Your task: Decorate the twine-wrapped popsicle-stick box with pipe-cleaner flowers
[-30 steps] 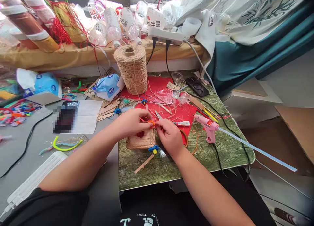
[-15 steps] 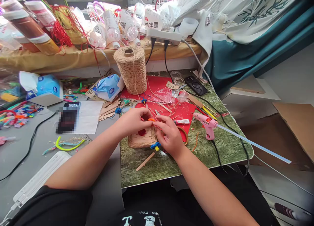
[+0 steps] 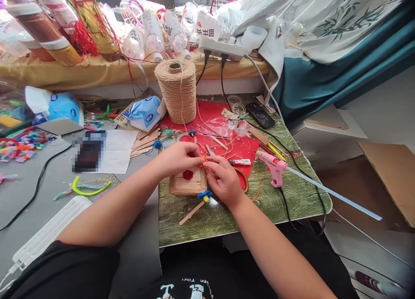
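Observation:
Fingertips of my left hand (image 3: 182, 159) and my right hand (image 3: 226, 181) meet over the table, both pinching a small fuzzy orange pipe cleaner piece (image 3: 202, 160). Its shape is mostly covered by the fingers. Below them sits a shallow box of craft sticks edged with twine (image 3: 177, 189), with a dark red flower (image 3: 187, 174) inside it. At its near right corner is a blue flower with a yellow centre (image 3: 205, 195). Scissors (image 3: 245, 181) lie partly under my right hand, one blade pointing away. A loose craft stick (image 3: 192, 213) rests in front of the box.
A pink glue gun (image 3: 275, 167) with a long glue stick lies to the right, its cord trailing off the edge. Behind are a large twine spool (image 3: 177, 91), red paper (image 3: 212, 110) and a dark phone (image 3: 260, 114). Tissue packs (image 3: 144, 113) and pipe cleaners (image 3: 92, 191) lie left.
The view has shifted slightly. Both hands keep their pinch on the orange piece with small finger movements, and more of the red flower shows below my left hand.

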Demonstrator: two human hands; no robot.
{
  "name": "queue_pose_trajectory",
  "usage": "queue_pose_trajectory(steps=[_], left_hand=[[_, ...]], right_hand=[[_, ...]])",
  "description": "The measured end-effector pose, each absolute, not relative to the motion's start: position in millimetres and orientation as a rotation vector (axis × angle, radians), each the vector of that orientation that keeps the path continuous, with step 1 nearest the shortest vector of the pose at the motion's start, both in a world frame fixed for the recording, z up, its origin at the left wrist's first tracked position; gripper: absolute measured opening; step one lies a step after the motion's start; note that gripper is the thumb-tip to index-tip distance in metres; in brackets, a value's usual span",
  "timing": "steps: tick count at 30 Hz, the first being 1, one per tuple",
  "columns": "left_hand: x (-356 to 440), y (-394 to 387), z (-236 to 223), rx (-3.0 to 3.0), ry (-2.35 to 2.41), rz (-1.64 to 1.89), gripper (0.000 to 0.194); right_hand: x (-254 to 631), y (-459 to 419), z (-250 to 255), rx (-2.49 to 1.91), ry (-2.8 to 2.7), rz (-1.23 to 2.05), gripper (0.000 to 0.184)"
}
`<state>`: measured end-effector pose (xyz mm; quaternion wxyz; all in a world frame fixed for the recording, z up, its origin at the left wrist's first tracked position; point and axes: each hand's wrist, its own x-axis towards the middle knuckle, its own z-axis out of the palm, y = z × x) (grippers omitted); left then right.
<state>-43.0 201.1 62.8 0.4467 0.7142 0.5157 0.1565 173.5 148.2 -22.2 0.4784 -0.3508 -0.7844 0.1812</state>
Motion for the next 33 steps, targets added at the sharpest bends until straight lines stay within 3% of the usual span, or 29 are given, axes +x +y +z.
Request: queue_pose_trajectory(steps=[13, 23, 33], left_hand=[[-58, 217, 51, 1.679, 1.04, 0.346, 0.046], [-53, 209, 59, 1.8, 1.032, 0.66, 0.024], [-53, 210, 56, 2.035, 0.893, 0.673, 0.014]], right_hand=[[169, 150, -15, -0.843, -1.865, 0.47, 0.032], [174, 148, -17, -0.814, -1.886, 0.413, 0.045], [172, 148, -13, -0.899, -1.77, 0.307, 0.03]])
